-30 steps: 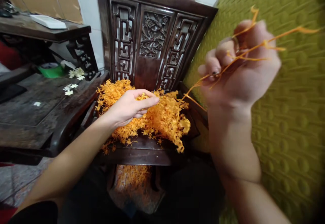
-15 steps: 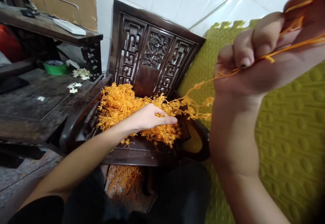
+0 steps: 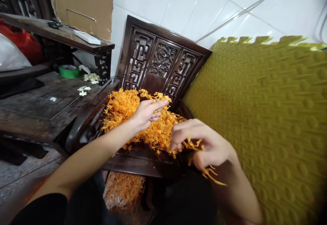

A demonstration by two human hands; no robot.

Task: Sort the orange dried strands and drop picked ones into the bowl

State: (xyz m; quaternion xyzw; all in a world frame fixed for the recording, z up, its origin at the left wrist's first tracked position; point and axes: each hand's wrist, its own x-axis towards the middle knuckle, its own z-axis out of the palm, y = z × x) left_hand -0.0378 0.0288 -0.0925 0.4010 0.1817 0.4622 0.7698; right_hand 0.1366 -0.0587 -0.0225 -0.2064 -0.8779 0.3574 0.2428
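Note:
A large heap of orange branching strands with small flower-like tips covers the seat of a dark carved wooden chair. My left hand is over the middle of the heap, its index finger stretched towards the chair back and the other fingers curled. Orange strands show at its fingertips, and it seems to pinch them, though its palm side is hidden. In front of the heap's right side, my right hand is curled around several orange strands, whose loose ends stick out past the thumb.
On the left, a dark wooden table bears green tape and small white flowers. A yellow-green foam mat leans at the right. More orange bits lie below the seat. Cardboard stands behind the table.
My right hand has come down and left from high on the right, and the strand stretched to the heap no longer shows. My left hand has shifted slightly left and up. The view has shifted.

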